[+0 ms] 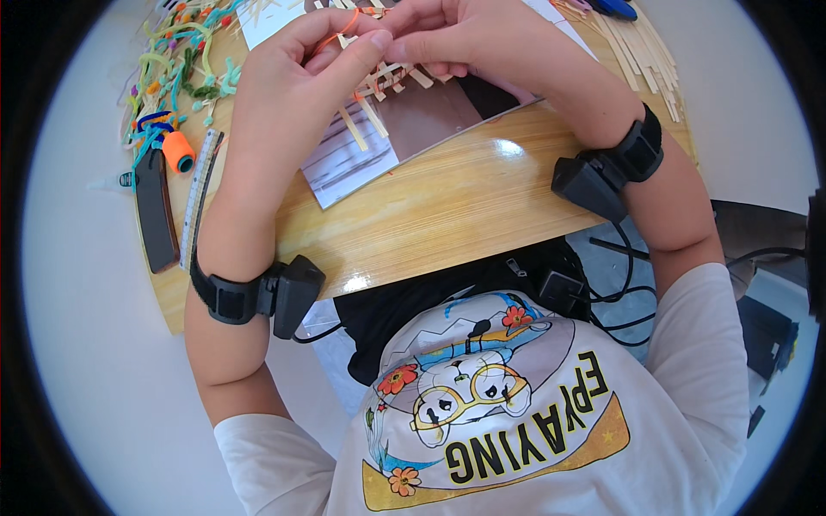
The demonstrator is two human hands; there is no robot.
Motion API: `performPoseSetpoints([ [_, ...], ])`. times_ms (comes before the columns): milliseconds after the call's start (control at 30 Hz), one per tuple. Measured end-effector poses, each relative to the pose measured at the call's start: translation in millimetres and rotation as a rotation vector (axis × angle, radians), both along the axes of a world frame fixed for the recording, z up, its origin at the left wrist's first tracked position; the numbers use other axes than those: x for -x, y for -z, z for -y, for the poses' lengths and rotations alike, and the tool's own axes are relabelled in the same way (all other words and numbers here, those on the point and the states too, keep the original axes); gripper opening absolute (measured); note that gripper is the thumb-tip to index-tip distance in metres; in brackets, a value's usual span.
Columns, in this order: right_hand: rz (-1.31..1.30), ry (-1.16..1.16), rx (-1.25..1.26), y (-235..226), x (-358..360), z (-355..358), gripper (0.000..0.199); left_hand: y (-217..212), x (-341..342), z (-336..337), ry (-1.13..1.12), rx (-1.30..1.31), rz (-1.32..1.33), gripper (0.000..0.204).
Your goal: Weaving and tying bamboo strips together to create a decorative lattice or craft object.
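Observation:
Both hands meet at the top of the view over a small lattice of thin wooden sticks (370, 116) bound with orange thread (331, 39). My left hand (288, 90) is closed, the thread running over its bent fingers and its thumb pressed near the index finger. Touching it from the right, my right hand (465, 39) pinches at the lattice, its lower fingers curled by the stick ends. The exact spot between the fingertips is hidden. Beneath the lattice lies a glossy printed sheet (413, 129) with a tilted lower edge.
At the left of the wooden table (413, 215) are tangled colourful pipe cleaners (202, 56), an orange thread spool (178, 152), a dark phone-like slab (156, 211) and a ruler (200, 189). Loose wooden sticks (641, 52) and a blue object (614, 9) lie at the far right.

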State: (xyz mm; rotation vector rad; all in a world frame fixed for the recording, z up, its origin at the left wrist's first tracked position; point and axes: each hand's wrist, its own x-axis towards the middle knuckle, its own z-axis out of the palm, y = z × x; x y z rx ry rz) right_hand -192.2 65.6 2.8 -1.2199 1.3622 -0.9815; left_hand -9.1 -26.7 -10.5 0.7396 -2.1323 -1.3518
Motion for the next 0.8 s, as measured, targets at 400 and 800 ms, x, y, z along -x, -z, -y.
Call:
performPoseSetpoints([
  [400,-0.067,-0.08,0.01,-7,-11,-6,0.012,0,-3,6,0.065,0.005,0.015,0.026],
  [800,0.011,0.065,0.25,31,-23,3,0.021,0,-6,16,0.109,-0.033,-0.047,0.029],
])
